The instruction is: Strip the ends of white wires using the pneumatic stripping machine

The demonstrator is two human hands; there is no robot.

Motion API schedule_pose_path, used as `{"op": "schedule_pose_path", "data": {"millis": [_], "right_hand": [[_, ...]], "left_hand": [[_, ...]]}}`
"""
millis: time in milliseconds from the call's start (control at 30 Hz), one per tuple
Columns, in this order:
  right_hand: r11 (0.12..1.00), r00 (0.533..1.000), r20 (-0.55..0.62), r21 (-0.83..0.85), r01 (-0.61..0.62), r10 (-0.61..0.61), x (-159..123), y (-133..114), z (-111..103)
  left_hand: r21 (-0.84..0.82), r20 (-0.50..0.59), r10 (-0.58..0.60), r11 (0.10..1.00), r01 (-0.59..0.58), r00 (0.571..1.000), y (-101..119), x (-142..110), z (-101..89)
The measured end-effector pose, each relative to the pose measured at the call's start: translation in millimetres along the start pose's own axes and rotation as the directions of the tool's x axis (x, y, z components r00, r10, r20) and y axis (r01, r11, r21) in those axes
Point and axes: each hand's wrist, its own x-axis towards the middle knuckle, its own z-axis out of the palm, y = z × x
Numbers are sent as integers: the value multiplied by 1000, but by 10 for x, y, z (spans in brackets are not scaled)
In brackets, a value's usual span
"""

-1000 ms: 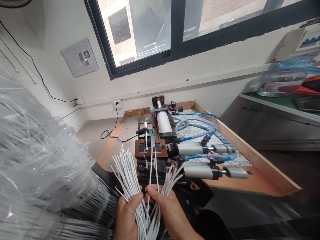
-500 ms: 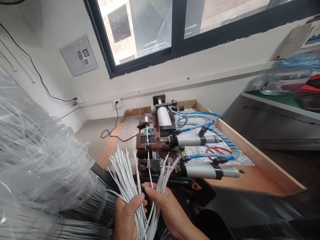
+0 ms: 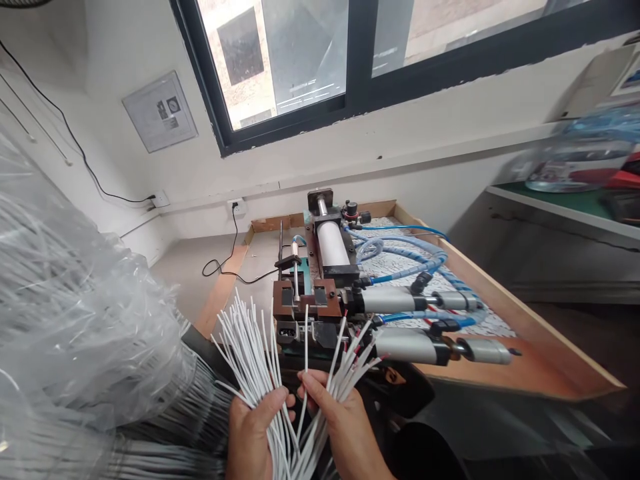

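My left hand (image 3: 257, 423) is closed around a thick bundle of white cables (image 3: 245, 353), whose plain ends fan out upward. Between the thumb and fingers of my right hand (image 3: 345, 427), a single white cable (image 3: 306, 347) stands upright, its tip in front of the machine's jaws. More white cables (image 3: 353, 373), several with red inner wires showing at their ends, lie within the right hand and lean right. Just beyond both hands is a pneumatic machine (image 3: 307, 298) with brown jaw blocks set apart and silver cylinders (image 3: 413, 345). The lower parts of the cables run out of view.
A wooden-edged tray (image 3: 525, 363) surrounds the machine, with blue air hoses (image 3: 415, 263) and white scraps inside. At left, plastic-wrapped cable bundles (image 3: 165, 400) stand close to my left hand. A green-topped shelf (image 3: 565, 200) at right carries a large plastic bottle (image 3: 580, 160).
The machine's jaw blocks have moved apart, and the cylinders' rear ends now stick out farther right. My right hand has shifted slightly right with its cables, exposing more red ends.
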Motion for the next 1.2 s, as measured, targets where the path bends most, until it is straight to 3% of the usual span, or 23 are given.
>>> {"op": "schedule_pose_path", "data": {"millis": [100,300,400,467,533,633,733,900,1200], "right_hand": [[999,1000,7,21,-28,28,49,30,-14],[994,998,-2,93,-62,63,131,26,1],[977,985,128,161,-138,118,139,-3,36],[955,944,269,173,-241,190,132,-18,61],[955,926,317,143,-261,205,112,-27,75],[990,976,202,91,-104,83,62,-33,61],[999,995,96,54,-5,0,10,-24,20],[994,998,44,100,-44,40,34,41,-25],[968,996,-4,235,-83,86,215,48,1]], "left_hand": [[14,-38,-23,1000,24,999,11,25,3],[30,2,10,999,-10,1000,19,59,8],[28,27,11,1000,-12,1000,13,48,22],[17,59,4,1000,-5,998,21,27,47],[15,93,12,1000,-13,996,43,3,79],[8,142,61,998,-63,988,76,-20,106],[11,159,76,997,-78,984,68,-7,76],[48,86,57,997,-62,995,14,50,11],[55,91,68,996,-73,994,71,80,53]]}}
